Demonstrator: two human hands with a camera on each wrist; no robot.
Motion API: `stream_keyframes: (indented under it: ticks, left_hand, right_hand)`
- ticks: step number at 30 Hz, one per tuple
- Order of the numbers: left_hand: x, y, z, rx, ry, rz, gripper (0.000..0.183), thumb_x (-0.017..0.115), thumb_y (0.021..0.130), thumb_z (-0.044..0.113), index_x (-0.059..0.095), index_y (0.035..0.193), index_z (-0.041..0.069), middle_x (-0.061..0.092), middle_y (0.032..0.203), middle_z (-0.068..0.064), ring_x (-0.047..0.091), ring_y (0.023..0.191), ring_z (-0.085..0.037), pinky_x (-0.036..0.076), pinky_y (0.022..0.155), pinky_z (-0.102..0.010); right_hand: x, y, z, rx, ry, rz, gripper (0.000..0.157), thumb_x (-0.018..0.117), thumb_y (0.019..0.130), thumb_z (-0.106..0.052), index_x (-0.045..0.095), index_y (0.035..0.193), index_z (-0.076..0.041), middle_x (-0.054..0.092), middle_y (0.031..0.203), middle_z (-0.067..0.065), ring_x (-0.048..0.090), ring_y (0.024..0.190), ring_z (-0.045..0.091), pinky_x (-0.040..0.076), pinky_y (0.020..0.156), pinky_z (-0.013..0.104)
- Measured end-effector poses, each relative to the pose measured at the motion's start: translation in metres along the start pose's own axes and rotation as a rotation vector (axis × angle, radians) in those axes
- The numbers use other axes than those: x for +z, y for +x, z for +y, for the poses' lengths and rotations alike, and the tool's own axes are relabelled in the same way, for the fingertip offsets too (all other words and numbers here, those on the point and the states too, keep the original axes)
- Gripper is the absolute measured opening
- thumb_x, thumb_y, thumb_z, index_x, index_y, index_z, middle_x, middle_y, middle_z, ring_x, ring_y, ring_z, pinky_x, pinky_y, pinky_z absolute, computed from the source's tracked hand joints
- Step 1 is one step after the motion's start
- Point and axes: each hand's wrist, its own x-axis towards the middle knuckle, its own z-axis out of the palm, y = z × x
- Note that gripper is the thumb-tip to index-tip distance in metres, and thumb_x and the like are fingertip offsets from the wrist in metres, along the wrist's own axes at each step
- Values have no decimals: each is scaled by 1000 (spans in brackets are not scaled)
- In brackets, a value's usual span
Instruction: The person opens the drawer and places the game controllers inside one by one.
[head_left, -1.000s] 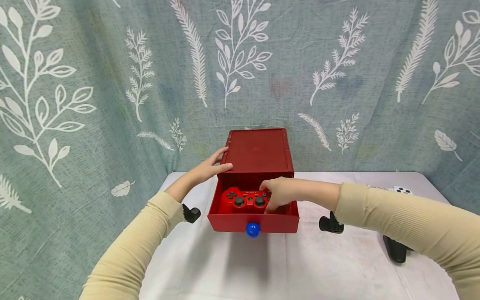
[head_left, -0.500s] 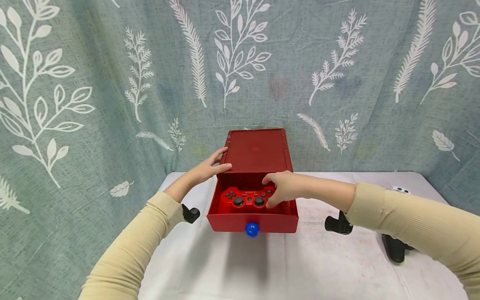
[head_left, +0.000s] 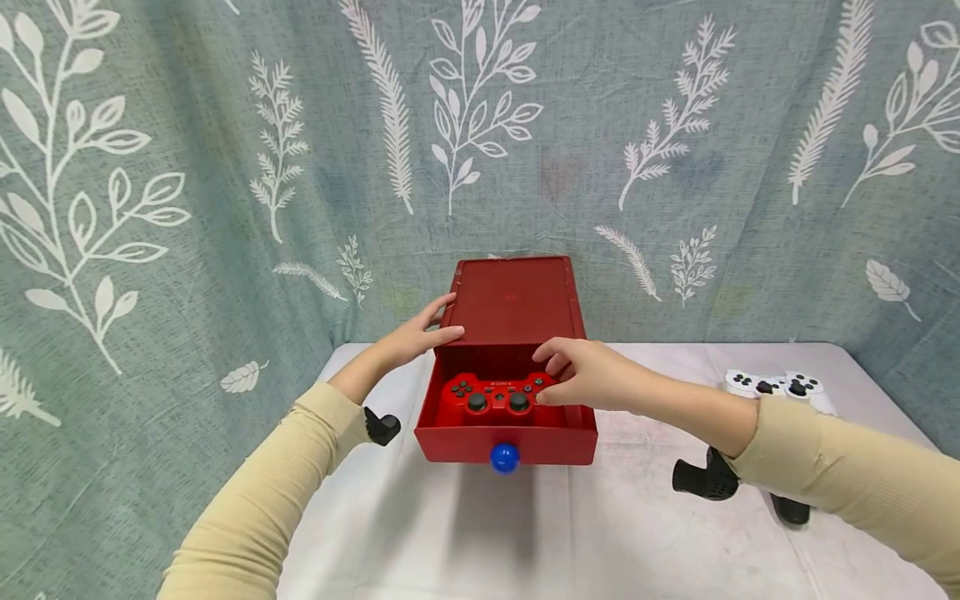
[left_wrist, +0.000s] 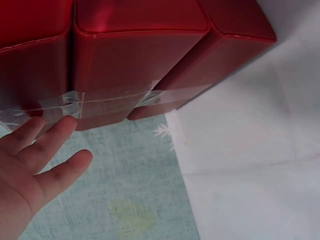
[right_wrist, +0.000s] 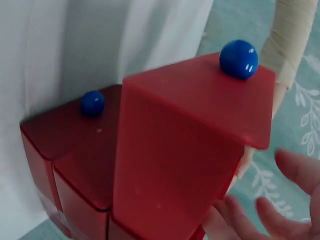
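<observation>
A small red drawer cabinet stands on the table, its top drawer pulled out by a blue knob-fitted front. Inside lies a red game controller with dark thumbsticks. My left hand rests on the cabinet's left edge with fingers spread; in the left wrist view its fingers are by the clear-taped side. Over the drawer's right side hovers my right hand, fingers loosely bent, holding nothing and partly covering the controller's right end. In the right wrist view its fingertips are beside the open drawer.
A white controller lies at the table's right, partly hidden by my right sleeve. A black object shows below that sleeve. Lower in the cabinet is another drawer with a blue knob. A patterned green curtain hangs behind the table.
My right hand has lifted away from the controller, up and to the right. More of the white controller now shows. The left hand, drawer and red controller stay in place.
</observation>
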Motion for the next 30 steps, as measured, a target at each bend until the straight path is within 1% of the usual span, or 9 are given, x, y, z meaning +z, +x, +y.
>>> stream_keyframes:
  ticks: [3, 5, 8, 10, 15, 18, 23, 30]
  left_hand:
    - [0, 0, -1, 1, 6, -2, 74, 47, 91, 41, 3, 149, 25, 18, 148, -19, 21, 135, -36, 24, 99, -61]
    - [0, 0, 0, 2, 2, -2, 74, 47, 91, 41, 3, 149, 25, 18, 148, -18, 21, 135, -36, 24, 99, -61]
    - [0, 0, 1, 0, -5, -2, 73, 47, 91, 40, 3, 148, 26, 17, 148, -18, 20, 135, -36, 24, 99, -61]
    - [1, 0, 1, 1, -8, -1, 73, 47, 91, 40, 3, 148, 26, 17, 148, -18, 20, 135, -36, 24, 99, -61]
    - [0, 0, 0, 9, -8, -1, 75, 47, 91, 41, 3, 149, 25, 17, 148, -19, 20, 135, -36, 23, 99, -62]
    - [0, -1, 0, 11, -10, 2, 74, 47, 91, 40, 3, 149, 25, 17, 148, -19, 20, 135, -37, 23, 99, -62]
    - [1, 0, 1, 2, -14, 4, 73, 47, 91, 38, 3, 148, 25, 17, 148, -18, 20, 135, -36, 22, 99, -63]
    - [1, 0, 1, 2, -35, 0, 72, 47, 92, 37, 3, 148, 25, 16, 149, -18, 19, 135, -36, 21, 100, -62]
  right_hand:
    - [2, -7, 1, -61, 59, 73, 42, 68, 81, -17, 54, 118, -4, 59, 98, 9, 58, 84, 17, 48, 72, 30]
    - [4, -12, 1, -93, 101, 105, 40, 68, 81, -16, 55, 117, -5, 59, 92, 6, 58, 77, 15, 47, 70, 30]
    - [7, -21, 0, -132, 143, 122, 38, 68, 81, -15, 55, 116, -5, 60, 88, 4, 57, 69, 17, 47, 66, 31]
    - [10, -26, 0, -161, 155, 124, 37, 68, 81, -15, 55, 115, -5, 60, 86, 3, 55, 67, 17, 47, 63, 30]
    - [18, -40, -3, -236, 155, 103, 35, 67, 82, -15, 55, 113, -6, 62, 83, 0, 52, 63, 13, 44, 59, 25]
    - [25, -47, -3, -266, 185, 62, 33, 66, 83, -14, 55, 113, -5, 65, 83, 0, 56, 65, 10, 46, 61, 24]
    - [38, -53, -2, -270, 241, 18, 34, 66, 83, -14, 55, 115, -5, 69, 88, 3, 63, 75, 8, 51, 68, 24]
    - [54, -54, 4, -248, 271, -36, 40, 66, 84, -15, 54, 121, -4, 69, 94, 5, 65, 84, 8, 50, 72, 22]
